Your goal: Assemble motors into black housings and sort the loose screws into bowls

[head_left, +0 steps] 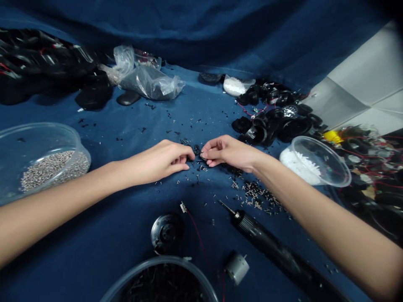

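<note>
My left hand (166, 159) rests low over the blue cloth, fingers curled, thumb and forefinger close together; dark bits lie at its fingertips, and what it holds, if anything, is hidden. Just to its right, my right hand (224, 152) is closed in a pinch on a small black part (203, 156), too small to name. Loose screws (199, 167) and black bits are scattered under and between the hands. Below my right wrist a heap of small screws (255, 195) spreads out. A black electric screwdriver (270, 247) lies with its bit pointing toward the hands.
A clear tub (77, 138) of small metal pieces stands left, another tub (346, 178) with white pieces right. In front are a black round housing (166, 233), a silver motor (237, 268) and a tub rim (163, 261). Plastic bags (151, 82) and black parts (277, 121) lie behind.
</note>
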`<state>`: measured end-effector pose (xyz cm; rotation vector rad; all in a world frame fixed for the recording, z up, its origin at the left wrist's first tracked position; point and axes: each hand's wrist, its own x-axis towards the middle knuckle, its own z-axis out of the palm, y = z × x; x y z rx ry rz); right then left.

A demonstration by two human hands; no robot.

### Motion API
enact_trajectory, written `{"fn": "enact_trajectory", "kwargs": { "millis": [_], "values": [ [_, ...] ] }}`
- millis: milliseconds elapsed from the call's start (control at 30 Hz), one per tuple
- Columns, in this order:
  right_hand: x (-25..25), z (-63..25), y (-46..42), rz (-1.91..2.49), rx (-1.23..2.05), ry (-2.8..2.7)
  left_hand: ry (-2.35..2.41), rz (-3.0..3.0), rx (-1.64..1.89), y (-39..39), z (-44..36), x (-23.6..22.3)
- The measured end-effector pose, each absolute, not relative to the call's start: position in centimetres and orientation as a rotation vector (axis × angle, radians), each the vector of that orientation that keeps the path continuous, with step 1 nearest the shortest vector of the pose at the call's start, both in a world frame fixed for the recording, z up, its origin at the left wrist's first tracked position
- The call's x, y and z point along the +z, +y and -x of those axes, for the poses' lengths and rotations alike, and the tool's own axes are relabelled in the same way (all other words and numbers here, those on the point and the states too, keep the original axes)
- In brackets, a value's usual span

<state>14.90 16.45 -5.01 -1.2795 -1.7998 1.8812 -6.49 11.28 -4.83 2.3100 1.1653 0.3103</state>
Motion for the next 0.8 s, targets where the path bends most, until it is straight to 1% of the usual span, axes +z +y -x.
{"fn": "enact_trajectory", "kwargs": {
  "millis": [133,333,433,533,633,700,733,800],
  "values": [
    [-4.4,-15.3,16.3,1.315,2.049,-1.583,1.104,-2.481,0.227,11.7,5.2,-5.1],
    [-4.1,-16.1,16.1,1.229,2.161,-1.464,1.162,-2.54,-0.004,12.6,4.0,-4.7],
    [-2.8,-16.7,15.2,1.198,2.172,-1.471,1.113,-2.552,-0.04,12.7,3.8,-4.7],
    [-0.4,-17.2,12.5,1.132,2.14,-1.576,1.1,-2.538,-0.05,12.5,3.8,-4.8],
    [1.8,-16.8,7.8,1.063,1.97,-1.897,1.109,-2.546,-0.034,12.4,3.9,-4.8],
    [2.7,-15.8,4.4,1.051,1.653,-2.28,1.085,-2.554,-0.035,12.5,4.2,-4.4],
    [2.9,-15.3,3.0,0.947,1.465,-2.509,1.071,-2.525,-0.034,12.6,4.4,-4.0],
    [3.0,-14.5,1.0,0.746,1.196,-2.926,1.047,-2.371,0.018,12.5,4.9,-2.9]
  ]
}}
